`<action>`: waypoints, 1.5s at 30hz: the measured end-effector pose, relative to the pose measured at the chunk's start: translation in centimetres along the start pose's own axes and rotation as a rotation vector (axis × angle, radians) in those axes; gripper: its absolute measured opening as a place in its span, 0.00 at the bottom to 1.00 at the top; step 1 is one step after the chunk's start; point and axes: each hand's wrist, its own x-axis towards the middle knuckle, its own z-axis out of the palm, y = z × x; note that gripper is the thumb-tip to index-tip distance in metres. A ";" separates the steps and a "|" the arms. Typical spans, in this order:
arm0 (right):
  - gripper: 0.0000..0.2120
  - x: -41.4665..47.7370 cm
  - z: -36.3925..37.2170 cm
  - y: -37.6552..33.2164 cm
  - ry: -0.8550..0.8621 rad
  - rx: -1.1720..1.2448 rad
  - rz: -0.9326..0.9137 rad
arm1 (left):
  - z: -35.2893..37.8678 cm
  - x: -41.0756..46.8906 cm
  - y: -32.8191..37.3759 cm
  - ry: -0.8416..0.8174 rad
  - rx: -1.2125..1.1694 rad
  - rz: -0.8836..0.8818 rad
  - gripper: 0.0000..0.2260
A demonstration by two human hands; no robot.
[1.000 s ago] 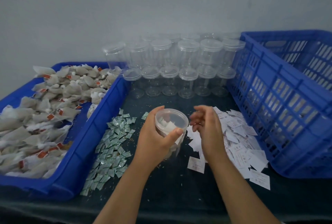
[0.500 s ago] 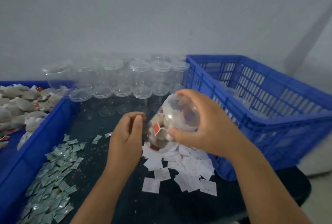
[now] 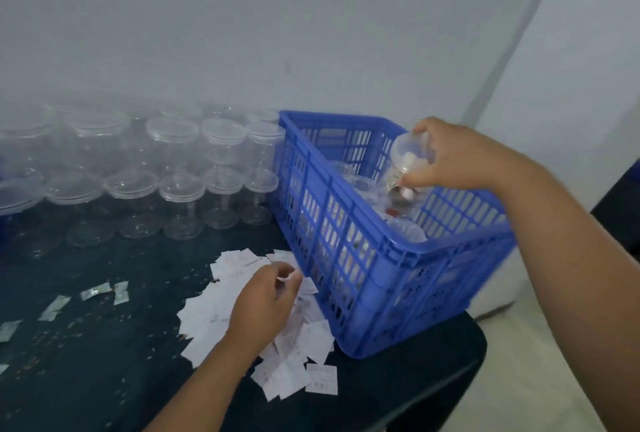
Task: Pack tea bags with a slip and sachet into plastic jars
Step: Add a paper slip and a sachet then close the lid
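1. The left hand [image 3: 265, 303] has dropped onto the slips [image 3: 214, 313], thumb and fingertips pinching one slip [image 3: 285, 279].
2. The right hand [image 3: 464, 161] has carried the filled jar [image 3: 408, 163] over the blue crate [image 3: 381, 268]. Its fingers curl round the lid end, and the jar hangs roughly upright below them.
3. Packed jars [image 3: 405, 229] lie straight beneath those fingers, so the right hand is nearer.
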 end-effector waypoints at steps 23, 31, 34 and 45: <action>0.54 3.8 2.0 5.4 -0.505 -0.579 0.439 | 2.0 0.0 -2.7 0.093 0.069 0.162 0.10; 0.22 5.1 8.5 6.1 -0.931 -0.565 0.389 | 2.0 0.2 -2.7 0.094 0.039 0.171 0.11; 0.21 5.1 9.7 6.2 -0.997 -0.551 0.267 | 2.0 0.2 -2.9 0.098 0.057 0.177 0.10; 0.31 5.6 7.4 4.0 -0.651 -0.627 0.160 | 1.6 0.2 -2.2 0.058 0.077 0.148 0.10</action>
